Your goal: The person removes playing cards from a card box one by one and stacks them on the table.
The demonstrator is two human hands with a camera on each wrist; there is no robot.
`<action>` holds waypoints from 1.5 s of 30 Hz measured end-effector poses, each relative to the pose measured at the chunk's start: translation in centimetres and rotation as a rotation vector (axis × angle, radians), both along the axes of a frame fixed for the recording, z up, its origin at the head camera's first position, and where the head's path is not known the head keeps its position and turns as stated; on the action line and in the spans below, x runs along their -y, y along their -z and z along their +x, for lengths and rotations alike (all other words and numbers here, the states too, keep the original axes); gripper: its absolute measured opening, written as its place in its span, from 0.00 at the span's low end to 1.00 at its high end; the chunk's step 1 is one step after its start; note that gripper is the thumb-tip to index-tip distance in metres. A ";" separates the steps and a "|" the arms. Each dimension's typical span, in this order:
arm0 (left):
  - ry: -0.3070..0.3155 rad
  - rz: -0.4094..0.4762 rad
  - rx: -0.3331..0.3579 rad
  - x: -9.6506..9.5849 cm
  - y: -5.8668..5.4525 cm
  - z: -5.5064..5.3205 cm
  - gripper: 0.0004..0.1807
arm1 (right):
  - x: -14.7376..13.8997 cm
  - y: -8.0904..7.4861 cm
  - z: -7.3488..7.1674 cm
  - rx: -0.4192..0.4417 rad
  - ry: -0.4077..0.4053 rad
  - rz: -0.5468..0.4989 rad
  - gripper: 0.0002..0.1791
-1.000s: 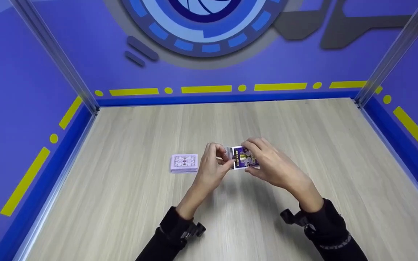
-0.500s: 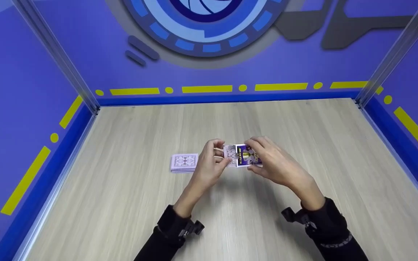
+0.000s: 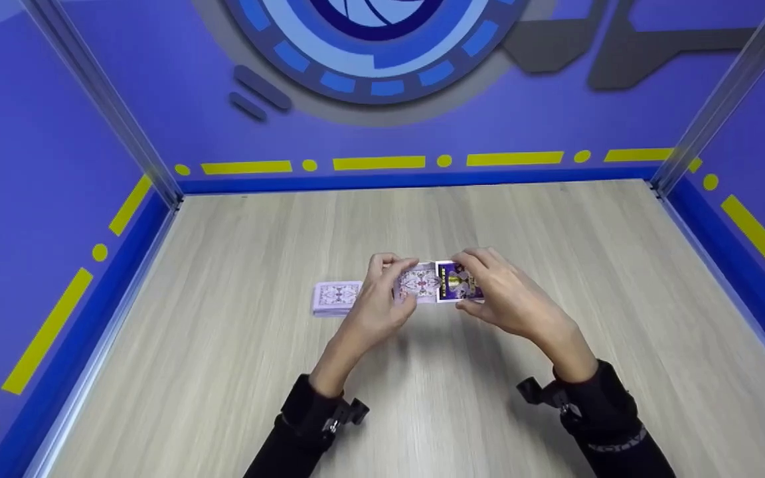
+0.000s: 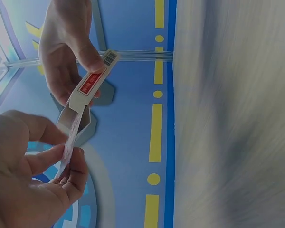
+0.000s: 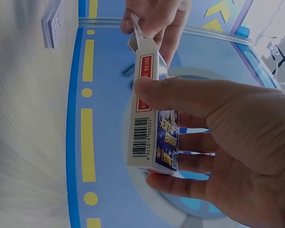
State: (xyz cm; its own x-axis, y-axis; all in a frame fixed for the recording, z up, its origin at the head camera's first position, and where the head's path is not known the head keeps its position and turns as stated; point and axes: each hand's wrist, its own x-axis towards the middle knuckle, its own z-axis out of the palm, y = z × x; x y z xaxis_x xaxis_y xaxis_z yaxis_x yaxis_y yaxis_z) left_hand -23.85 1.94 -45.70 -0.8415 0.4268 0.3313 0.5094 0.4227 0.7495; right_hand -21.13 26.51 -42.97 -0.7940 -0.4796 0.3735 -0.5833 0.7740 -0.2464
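Observation:
My right hand grips a playing card box above the table, thumb on one narrow side and fingers on the other. The box is purple and yellow on its face; a barcode and red label show on its side in the right wrist view. Some playing cards with a patterned white back jut from its left end. My left hand pinches them, as the left wrist view shows; how many cards there are, I cannot tell. Left of that hand, a stack of playing cards lies face down.
The light wooden table is bounded by a blue back wall and blue side walls with yellow marks. Metal posts stand at the back corners.
More of the cards shows outside the box than before. My left hand has shifted slightly left with them, while my right hand and the box moved slightly right and up. The stack stays put.

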 end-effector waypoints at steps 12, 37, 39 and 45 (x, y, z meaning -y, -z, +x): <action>-0.042 -0.232 -0.290 0.1 0.6 -0.1 0.39 | -0.1 0.1 -0.1 0.011 0.002 0.006 0.39; -0.041 -0.382 -0.180 5.3 -1.8 -1.3 0.38 | -0.7 -0.1 -0.2 0.050 0.060 -0.004 0.37; -0.057 -0.392 -0.157 5.8 -1.9 -1.4 0.38 | -0.8 -0.1 -0.2 0.052 0.062 -0.003 0.37; -0.117 -0.415 -0.106 7.2 -2.0 -1.7 0.37 | -0.9 -0.1 -0.1 0.047 0.063 -0.007 0.37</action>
